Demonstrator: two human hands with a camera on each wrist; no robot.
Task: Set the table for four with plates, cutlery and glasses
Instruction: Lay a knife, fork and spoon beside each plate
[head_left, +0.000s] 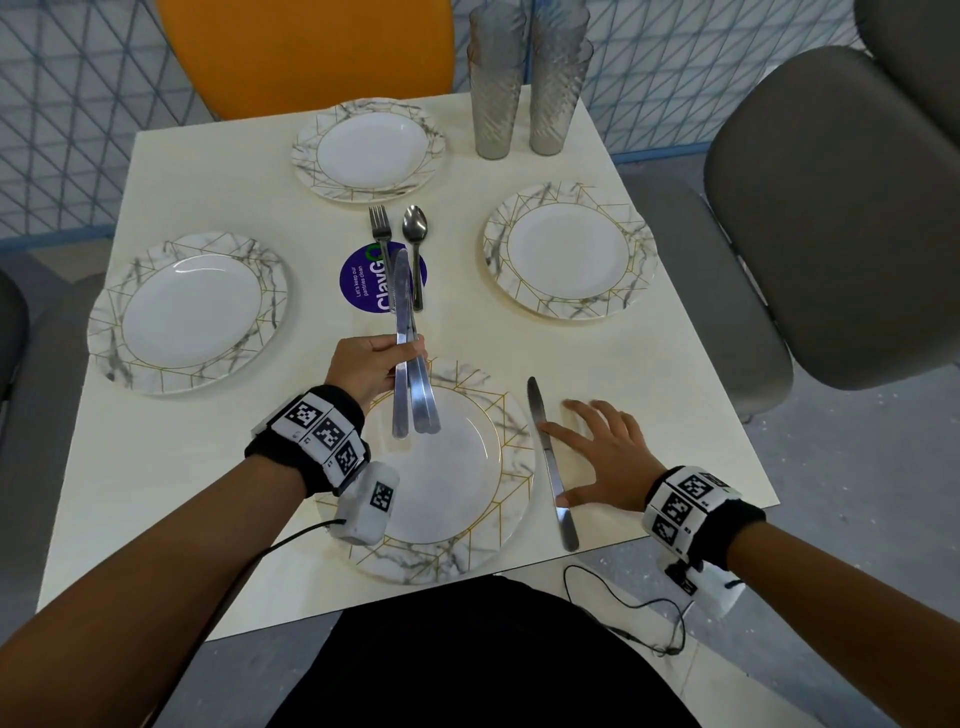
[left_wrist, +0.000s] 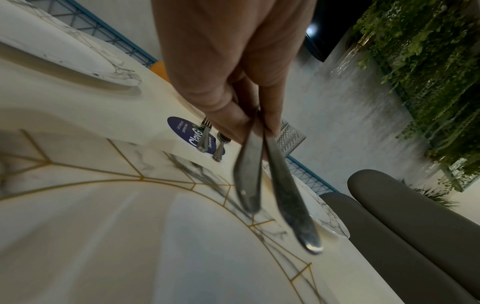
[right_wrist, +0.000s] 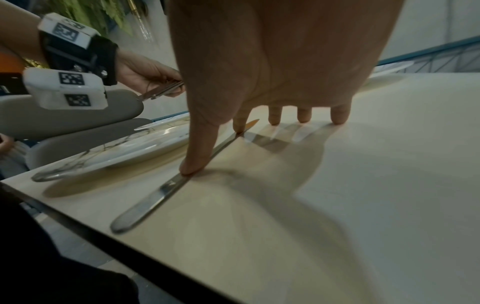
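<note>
A round blue sticker (head_left: 363, 280) on the worktop (head_left: 208, 171) carries large white lettering "ClayG", partly hidden by cutlery, and the smaller line "Let's keep our pantries clean". The wristbands (head_left: 322, 431) bear black-and-white square code markers without readable characters.

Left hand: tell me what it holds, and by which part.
The left hand grips a bundle of knives around their middle, blades pointing away, handles hanging over the near plate. Their exact number cannot be told.
</note>
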